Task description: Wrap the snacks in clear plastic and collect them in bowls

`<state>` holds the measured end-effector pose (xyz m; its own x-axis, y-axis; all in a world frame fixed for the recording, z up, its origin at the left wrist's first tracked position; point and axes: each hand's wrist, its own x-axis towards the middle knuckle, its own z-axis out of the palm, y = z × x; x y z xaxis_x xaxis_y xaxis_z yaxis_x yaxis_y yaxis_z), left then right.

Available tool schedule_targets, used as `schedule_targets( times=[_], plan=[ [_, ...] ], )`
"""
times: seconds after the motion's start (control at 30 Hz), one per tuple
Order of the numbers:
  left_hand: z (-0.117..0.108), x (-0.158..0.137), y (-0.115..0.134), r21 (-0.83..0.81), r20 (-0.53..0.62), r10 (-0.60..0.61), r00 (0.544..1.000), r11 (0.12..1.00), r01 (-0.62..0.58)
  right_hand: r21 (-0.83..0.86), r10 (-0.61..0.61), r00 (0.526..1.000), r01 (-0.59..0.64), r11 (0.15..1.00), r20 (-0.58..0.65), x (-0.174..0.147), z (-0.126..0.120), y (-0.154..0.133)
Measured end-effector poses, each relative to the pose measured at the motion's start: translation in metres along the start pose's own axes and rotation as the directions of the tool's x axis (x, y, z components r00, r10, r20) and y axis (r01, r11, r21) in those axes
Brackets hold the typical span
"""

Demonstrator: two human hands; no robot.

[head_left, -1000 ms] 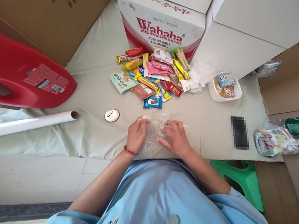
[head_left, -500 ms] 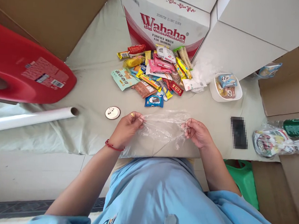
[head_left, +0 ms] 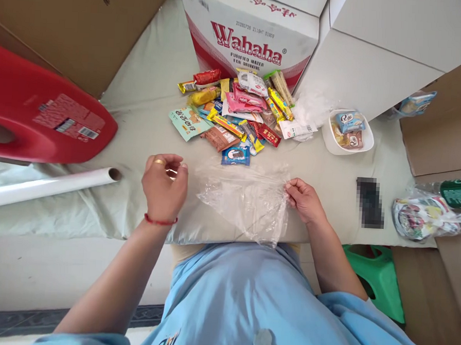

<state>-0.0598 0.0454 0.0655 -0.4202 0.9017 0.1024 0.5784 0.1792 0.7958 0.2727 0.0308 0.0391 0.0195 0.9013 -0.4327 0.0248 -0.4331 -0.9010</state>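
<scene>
On the cloth-covered table, my left hand (head_left: 164, 187) is curled over the spot of a round white pin badge. Only a pale sliver of the badge (head_left: 172, 174) shows between thumb and fingers; the hand hides the rest. My right hand (head_left: 304, 199) pinches the right edge of a clear plastic bag (head_left: 244, 199). The bag lies spread and crinkled, its lower corner near the table's front edge. Just beyond it is a pile of wrapped snacks (head_left: 241, 108), with a blue snack packet (head_left: 235, 155) nearest the bag.
A Wahaha carton (head_left: 256, 40) stands behind the snacks. On the left are a red jug (head_left: 44, 106) and a white tube (head_left: 52, 185). To the right sit a white bowl of snacks (head_left: 332, 142), a blurred dark object (head_left: 370, 203) and a bagged item (head_left: 421, 218). A green stool (head_left: 383, 283) is below.
My left hand has let go of the bag and moved left over the badge. The bag has dropped flatter and spread toward the front edge. My right hand still holds its side.
</scene>
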Motion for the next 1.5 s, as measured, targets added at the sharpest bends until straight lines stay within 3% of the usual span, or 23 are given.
schedule_targets(
  times=[0.07,0.1,0.13,0.17,0.23,0.27,0.3,0.4,0.5,0.57,0.63,0.67,0.7,0.77,0.8,0.83,0.87,0.93,1.0,1.13,1.27,1.4,1.5],
  plan=[
    [-0.005,-0.018,0.021,0.010,0.000,0.180,0.984,0.984,-0.180,-0.009,-0.031,1.000,0.031,0.999,0.002,0.000,0.006,0.000],
    [-0.005,-0.026,0.030,0.008,0.084,0.292,0.953,0.956,-0.294,-0.018,-0.047,0.999,0.048,0.999,0.012,-0.001,0.008,-0.001],
    [-0.003,-0.032,0.038,-0.002,0.227,0.397,0.889,0.913,-0.407,-0.032,-0.065,0.998,0.066,0.997,0.026,-0.001,0.008,-0.002],
    [0.001,-0.037,0.042,-0.018,0.393,0.472,0.789,0.862,-0.507,-0.052,-0.083,0.996,0.085,0.995,0.040,0.000,0.008,-0.003],
    [0.010,-0.044,0.040,-0.033,0.688,0.478,0.547,0.773,-0.634,-0.096,-0.112,0.993,0.116,0.989,0.048,0.002,0.001,-0.005],
    [0.014,-0.048,0.033,-0.023,0.779,0.435,0.451,0.739,-0.674,-0.115,-0.123,0.992,0.127,0.985,0.039,0.004,-0.004,-0.005],
    [0.016,-0.052,0.024,-0.006,0.834,0.390,0.390,0.714,-0.700,-0.132,-0.134,0.991,0.135,0.982,0.023,0.007,-0.010,-0.006],
    [0.008,-0.067,-0.007,-0.065,0.891,0.355,0.284,0.718,-0.693,-0.194,-0.141,0.990,0.139,0.971,0.004,0.017,-0.029,-0.005],
    [-0.021,-0.076,-0.023,-0.201,0.893,0.398,0.212,0.772,-0.603,-0.262,-0.129,0.991,0.131,0.956,0.025,0.027,-0.040,-0.003],
    [-0.041,-0.076,-0.016,-0.216,0.909,0.357,0.216,0.845,-0.489,-0.287,-0.132,0.991,0.134,0.948,0.027,0.032,-0.042,-0.003],
    [-0.052,-0.073,0.000,-0.165,0.919,0.277,0.282,0.918,-0.361,-0.312,-0.154,0.988,0.155,0.937,0.030,0.035,-0.041,-0.003],
    [-0.052,-0.071,0.009,-0.129,0.902,0.244,0.355,0.939,-0.318,-0.329,-0.177,0.984,0.178,0.927,0.033,0.036,-0.038,-0.004],
    [-0.047,-0.069,0.018,-0.090,0.860,0.225,0.458,0.951,-0.297,-0.347,-0.208,0.978,0.207,0.915,0.036,0.036,-0.036,-0.005],
    [-0.027,-0.065,0.031,-0.004,0.692,0.244,0.680,0.943,-0.334,-0.368,-0.277,0.960,0.269,0.890,0.033,0.035,-0.029,-0.005],
    [-0.013,-0.064,0.034,0.050,0.590,0.279,0.757,0.924,-0.379,-0.355,-0.305,0.952,0.294,0.888,0.024,0.034,-0.025,-0.005],
    [0.004,-0.063,0.033,0.089,0.538,0.340,0.771,0.887,-0.453,-0.320,-0.320,0.947,0.306,0.897,0.009,0.032,-0.020,-0.005],
    [0.021,-0.062,0.029,0.123,0.526,0.396,0.753,0.841,-0.528,-0.267,-0.317,0.948,0.303,0.915,-0.008,0.030,-0.016,-0.004],
    [0.050,-0.063,0.016,0.194,0.575,0.412,0.706,0.770,-0.608,-0.166,-0.266,0.963,0.255,0.953,-0.046,0.025,-0.011,0.000],
    [0.070,-0.067,0.000,0.238,0.611,0.405,0.680,0.725,-0.646,-0.172,-0.208,0.975,0.193,0.966,-0.076,0.020,-0.012,0.004],
    [0.075,-0.074,-0.018,0.315,0.617,0.374,0.692,0.689,-0.653,-0.357,-0.201,0.968,0.137,0.924,-0.150,0.014,-0.033,0.015],
    [0.069,-0.076,-0.019,0.343,0.627,0.350,0.696,0.678,-0.650,-0.311,-0.154,0.959,0.074,0.947,-0.239,0.009,-0.051,0.020],
    [0.070,-0.073,-0.018,0.350,0.627,0.340,0.701,0.681,-0.643,-0.326,-0.039,0.999,0.033,0.945,-0.013,-0.010,-0.054,0.017],
    [0.068,-0.070,-0.018,0.341,0.626,0.326,0.708,0.701,-0.626,-0.352,0.087,0.977,-0.013,0.936,0.196,-0.029,-0.064,0.009]
  ],
)
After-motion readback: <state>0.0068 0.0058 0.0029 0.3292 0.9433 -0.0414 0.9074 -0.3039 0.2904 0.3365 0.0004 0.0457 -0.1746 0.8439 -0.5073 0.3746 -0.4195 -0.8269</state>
